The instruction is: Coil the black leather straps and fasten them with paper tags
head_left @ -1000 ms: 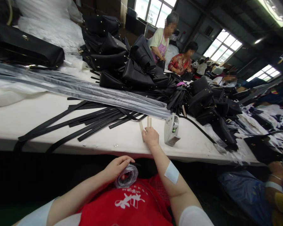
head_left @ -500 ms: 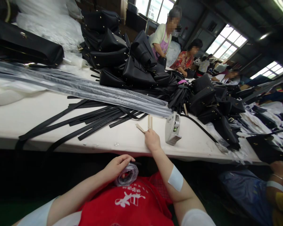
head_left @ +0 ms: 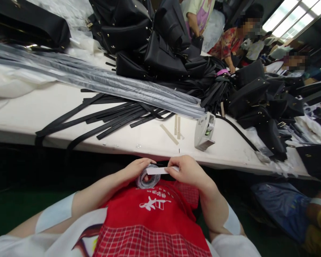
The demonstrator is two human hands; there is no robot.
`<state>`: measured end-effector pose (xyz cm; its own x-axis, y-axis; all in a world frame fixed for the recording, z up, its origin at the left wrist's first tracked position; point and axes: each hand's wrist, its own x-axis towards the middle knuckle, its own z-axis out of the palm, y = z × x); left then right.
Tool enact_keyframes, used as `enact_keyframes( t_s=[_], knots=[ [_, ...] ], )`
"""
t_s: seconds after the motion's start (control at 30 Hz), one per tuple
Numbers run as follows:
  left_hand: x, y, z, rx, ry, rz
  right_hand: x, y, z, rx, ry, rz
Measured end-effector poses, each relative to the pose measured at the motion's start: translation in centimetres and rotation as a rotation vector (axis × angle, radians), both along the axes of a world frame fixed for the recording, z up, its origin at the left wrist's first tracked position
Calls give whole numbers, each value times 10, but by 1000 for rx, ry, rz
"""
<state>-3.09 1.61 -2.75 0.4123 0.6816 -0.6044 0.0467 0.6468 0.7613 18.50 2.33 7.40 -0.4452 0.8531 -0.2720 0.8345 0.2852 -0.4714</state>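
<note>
My left hand [head_left: 136, 167] holds a rolled coil [head_left: 152, 183] in a greyish clear wrap, close against the red apron [head_left: 160, 194]. Its thumb lies along the top, and the other fingers are partly hidden by the roll. A short white strip [head_left: 157, 171] is pinched between the thumb and fingers of my right hand [head_left: 186, 169]. The strip's free end reaches across the front of the coil; whether it touches is unclear. Beyond my hands, several beige strips [head_left: 169, 134] lie on the white table [head_left: 123, 148], beside a white tape dispenser [head_left: 203, 134].
Black straps [head_left: 117, 119] spread over the table, some hanging off its front edge. Behind them runs a bundle of plastic-wrapped strips [head_left: 139, 94]. Black bags [head_left: 163, 57] are piled at the back and right. Co-workers [head_left: 224, 44] stand or sit beyond, and another person's arm shows at far right.
My right hand has come back from the beige strips on the table to the coil, now pinching a white strip. My left hand keeps the coil. The view has tilted down.
</note>
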Motion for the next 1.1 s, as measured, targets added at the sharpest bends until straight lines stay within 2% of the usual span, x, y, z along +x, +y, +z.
enact_keyframes(
  t_s=[0.07, 0.13, 0.27, 0.37, 0.47, 0.63, 0.7, 0.83, 0.93, 1.0, 1.1],
  knots=[
    [1, 0, 0, 0, 7, 1, -6, -11, 6, -10, -99, 25],
    [2, -1, -1, 14, 22, -14, -14, -15, 4, 16, -191, 42],
    [5, -2, -4, 66, 8, -44, -37, -16, -14, 73, -297, 67],
    [6, -1, -5, 129, -11, -35, -45, -16, -26, 85, -278, 85],
    [3, 1, -5, 171, 7, -12, -36, -12, -28, 47, -154, 65],
    [2, 4, 0, 243, 55, -64, -10, 0, -29, -62, 278, -53],
    [5, 3, 4, 322, 99, -115, -8, 4, -39, -91, 447, -135],
    [12, 1, 10, 469, 173, -179, -14, 4, -72, -196, 682, -284],
    [15, -1, 11, 467, 218, -170, -14, 2, -93, -259, 719, -435],
    [17, -2, 11, 446, 243, -148, -14, 1, -103, -368, 705, -537],
    [18, -1, 10, 422, 248, -137, -18, 1, -114, -523, 700, -570]
  ],
)
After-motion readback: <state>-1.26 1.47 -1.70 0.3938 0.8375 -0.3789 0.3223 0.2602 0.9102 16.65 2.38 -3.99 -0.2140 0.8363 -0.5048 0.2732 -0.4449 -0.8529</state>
